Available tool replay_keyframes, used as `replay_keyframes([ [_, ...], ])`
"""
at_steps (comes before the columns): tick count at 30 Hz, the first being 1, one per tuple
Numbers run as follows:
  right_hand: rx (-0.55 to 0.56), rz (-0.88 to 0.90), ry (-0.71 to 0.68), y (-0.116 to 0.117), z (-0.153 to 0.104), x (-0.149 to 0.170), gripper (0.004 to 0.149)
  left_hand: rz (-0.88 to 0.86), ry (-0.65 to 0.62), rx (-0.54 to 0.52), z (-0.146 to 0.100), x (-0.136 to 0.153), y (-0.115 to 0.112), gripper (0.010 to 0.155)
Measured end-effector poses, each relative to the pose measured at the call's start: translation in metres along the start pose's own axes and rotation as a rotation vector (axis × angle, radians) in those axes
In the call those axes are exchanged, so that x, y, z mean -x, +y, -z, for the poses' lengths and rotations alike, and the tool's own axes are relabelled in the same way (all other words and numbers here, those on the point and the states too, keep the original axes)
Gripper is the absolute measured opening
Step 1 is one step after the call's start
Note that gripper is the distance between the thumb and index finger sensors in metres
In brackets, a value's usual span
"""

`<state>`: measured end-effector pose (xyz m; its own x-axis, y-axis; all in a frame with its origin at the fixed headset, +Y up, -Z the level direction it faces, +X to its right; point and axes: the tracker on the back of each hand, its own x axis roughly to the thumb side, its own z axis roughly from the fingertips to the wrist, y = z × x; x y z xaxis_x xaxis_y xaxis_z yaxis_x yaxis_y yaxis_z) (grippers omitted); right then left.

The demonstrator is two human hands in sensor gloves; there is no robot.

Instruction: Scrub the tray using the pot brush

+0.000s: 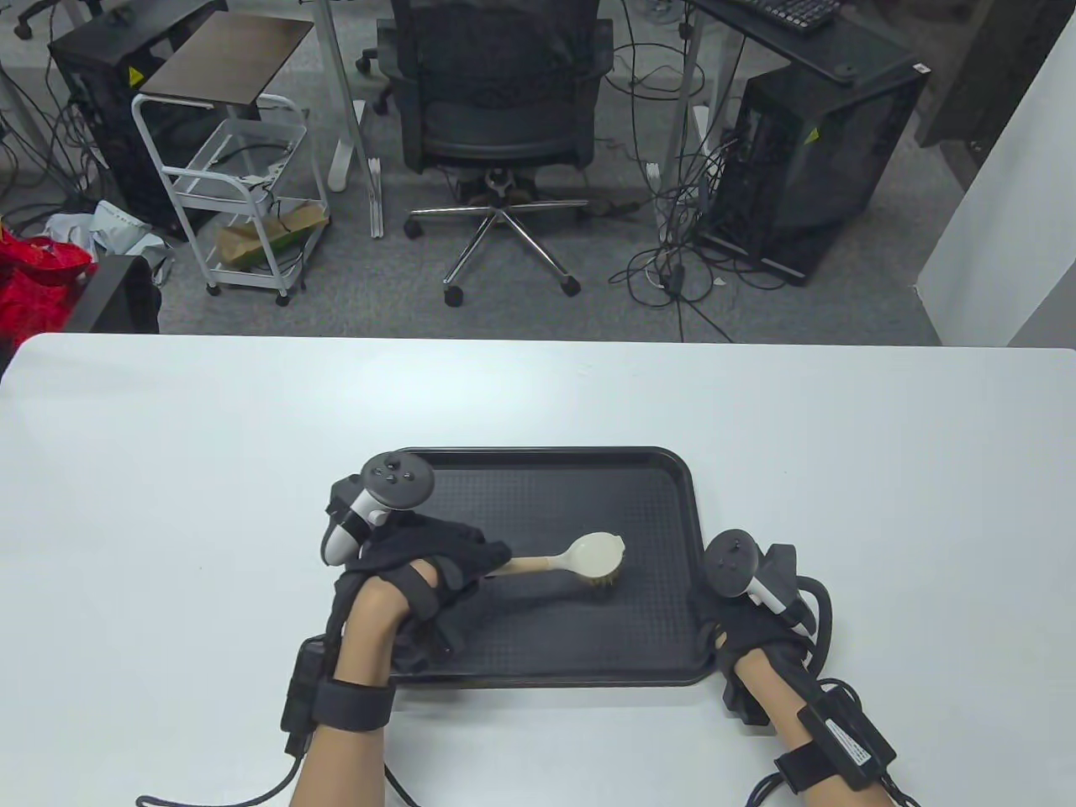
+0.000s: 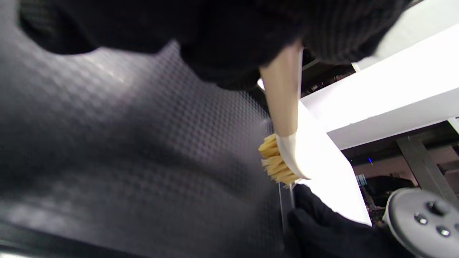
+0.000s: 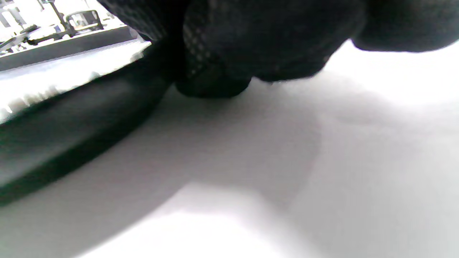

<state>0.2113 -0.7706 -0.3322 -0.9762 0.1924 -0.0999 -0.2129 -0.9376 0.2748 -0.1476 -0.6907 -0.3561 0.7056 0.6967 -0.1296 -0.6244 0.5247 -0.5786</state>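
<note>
The left hand grips the wooden handle of the pot brush, fingers wrapped around its near end, so that the white head reaches out ahead of the knuckles with the tan bristles turned down onto the tray. The left wrist view shows those bristles against the tray's dimpled floor, close to its right wall. The tray lies flat on the white worktop, under and ahead of the left hand.

The right hand sits at the tray's right near corner. Its fingers appear to press down beside the rim, though the right wrist view is too dark and blurred to say whether they grip the edge or only rest against it.

To scrub well from here, the left hand wants steady downward pressure through the handle, enough to splay the bristles into the textured floor without tipping the head onto its plastic edge. Short overlapping strokes back toward the wrist and out again should serve, working across from the wall nearest the right hand to the far side. The brush pushes toward the right hand, so that hand has to brace firmly or the tray will slide on the smooth worktop. The corners likely need the head angled in.
</note>
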Motion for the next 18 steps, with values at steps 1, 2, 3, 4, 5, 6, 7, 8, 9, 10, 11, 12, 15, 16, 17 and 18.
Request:
replay_keyframes([
  [1,0.001,0.000,0.000,0.000,0.000,0.000,0.061,0.014,0.000,0.004,0.003,-0.005,-0.006,0.061],
  [2,0.002,-0.002,0.000,0.000,0.000,0.000,0.061,0.031,-0.006,-0.002,0.006,-0.010,-0.013,0.061],
  [3,0.002,-0.003,0.000,0.000,0.000,0.000,0.061,0.043,-0.005,0.000,0.008,-0.013,-0.017,0.061],
  [4,0.003,-0.004,0.001,0.000,0.000,0.000,0.061,0.055,-0.010,0.012,0.011,-0.017,-0.024,0.061],
  [5,0.003,-0.005,0.001,0.000,0.000,0.000,0.061,0.061,-0.007,0.026,0.014,-0.021,-0.030,0.061],
  [6,0.003,-0.004,0.000,0.000,0.000,0.000,0.061,0.066,-0.005,0.028,0.015,-0.023,-0.035,0.061],
  [7,0.003,-0.004,0.000,0.000,0.000,0.000,0.061,0.086,-0.005,0.042,0.018,-0.026,-0.040,0.061],
  [8,0.003,-0.005,0.000,0.000,0.000,0.000,0.061,0.097,-0.008,0.048,0.020,-0.027,-0.044,0.061],
  [9,0.004,-0.004,0.000,0.000,0.000,0.000,0.061,0.107,-0.010,0.052,0.024,-0.029,-0.049,0.061],
  [10,0.004,-0.003,-0.001,0.000,0.000,0.000,0.061,0.112,-0.011,0.056,0.026,-0.029,-0.051,0.061],
  [11,0.003,-0.003,-0.001,0.000,0.000,0.000,0.061,0.114,-0.011,0.059,0.028,-0.029,-0.055,0.061],
  [12,0.003,-0.004,-0.001,0.000,0.000,0.000,0.061,0.116,-0.007,0.063,0.028,-0.029,-0.057,0.061],
  [15,0.004,-0.005,-0.001,0.000,0.000,0.000,0.061,0.135,-0.008,0.075,0.031,-0.032,-0.063,0.060],
  [16,0.004,-0.004,-0.001,0.000,0.000,0.000,0.061,0.137,-0.011,0.077,0.031,-0.033,-0.066,0.061],
  [17,0.004,-0.005,-0.001,0.000,0.000,0.000,0.061,0.140,-0.009,0.081,0.032,-0.034,-0.068,0.061],
  [18,0.004,-0.006,-0.001,0.000,0.000,0.000,0.061,0.150,-0.006,0.083,0.032,-0.035,-0.071,0.061],
])
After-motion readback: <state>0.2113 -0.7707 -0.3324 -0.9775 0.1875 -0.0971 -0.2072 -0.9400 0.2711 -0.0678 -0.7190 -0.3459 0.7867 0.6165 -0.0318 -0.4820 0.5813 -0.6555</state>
